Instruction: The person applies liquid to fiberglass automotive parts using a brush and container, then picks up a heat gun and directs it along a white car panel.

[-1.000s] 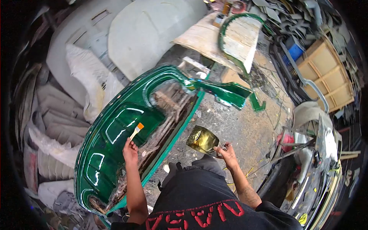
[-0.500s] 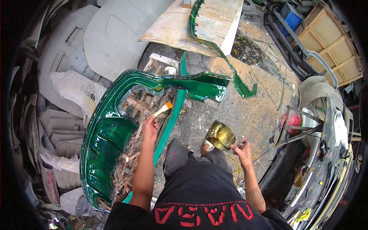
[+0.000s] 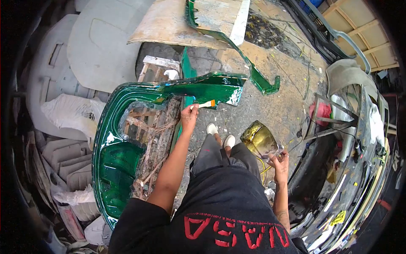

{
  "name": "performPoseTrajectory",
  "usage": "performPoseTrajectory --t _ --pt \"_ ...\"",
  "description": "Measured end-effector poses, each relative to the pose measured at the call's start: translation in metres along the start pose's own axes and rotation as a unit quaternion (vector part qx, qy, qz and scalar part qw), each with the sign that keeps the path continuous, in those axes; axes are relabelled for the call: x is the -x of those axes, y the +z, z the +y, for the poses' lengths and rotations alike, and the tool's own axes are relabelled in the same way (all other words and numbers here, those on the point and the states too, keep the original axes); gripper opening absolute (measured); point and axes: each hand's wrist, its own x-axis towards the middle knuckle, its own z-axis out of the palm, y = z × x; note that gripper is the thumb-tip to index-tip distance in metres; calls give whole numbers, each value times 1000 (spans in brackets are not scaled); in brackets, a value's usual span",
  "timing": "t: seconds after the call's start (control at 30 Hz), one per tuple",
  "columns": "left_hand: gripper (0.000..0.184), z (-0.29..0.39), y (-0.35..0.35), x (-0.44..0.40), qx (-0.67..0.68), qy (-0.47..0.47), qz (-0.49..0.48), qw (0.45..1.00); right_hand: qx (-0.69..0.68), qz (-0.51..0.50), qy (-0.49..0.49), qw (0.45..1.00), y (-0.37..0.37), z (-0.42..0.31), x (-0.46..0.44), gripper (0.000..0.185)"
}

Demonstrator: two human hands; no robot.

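My left hand is closed around the pale handle of a paintbrush with orange bristles. The bristle end points right, close to the lower edge of the glossy green moulded panel; whether it touches is unclear. That panel is large and curved, with a deep recessed section at its lower left. In my right hand is a see-through jug, gripped at its near end. Tilted away from me, it shows yellowish, glossy contents or coating. A narrow green strip lies beyond the panel.
A wooden pallet shows behind the green panel. Grey moulded panels lean at left, with plastic sheeting. A wooden board supports the strip's far end. Car-body parts and a metal frame stand at right. My shoes are on the stained floor.
My left hand and brush have moved right and up, towards the panel's right arm. The jug has shifted slightly right. My view has tilted, and both shoes now show.
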Motion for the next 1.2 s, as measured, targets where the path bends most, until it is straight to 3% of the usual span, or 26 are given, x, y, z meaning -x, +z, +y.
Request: performPoseTrajectory --t 0.27,0.33,0.5,0.67,0.73,0.9,1.0,1.2 --pt "25 -8 -1 -11 -134 52 2 990 -1 -7 12 1000 19 -12 -16 63" --pt "26 -3 -6 -12 -157 73 68 982 12 -5 21 1000 24 -18 -21 62" --pt "28 7 7 -7 -64 7 24 998 -3 -21 11 1000 26 -20 -36 61" --pt "26 -4 16 -9 -127 37 22 991 -1 -32 10 999 19 -25 -42 61" --pt "24 -1 10 -10 -140 58 64 986 -1 -35 8 999 16 -29 -44 62" --pt "27 4 21 -4 -100 8 26 995 -1 -23 24 999 11 -30 -46 64" --pt "27 -4 24 -6 -145 62 42 987 11 -25 31 999 9 -30 -48 65" --pt "25 3 19 -4 -91 39 61 993 13 -20 17 1000 12 -32 -53 66"
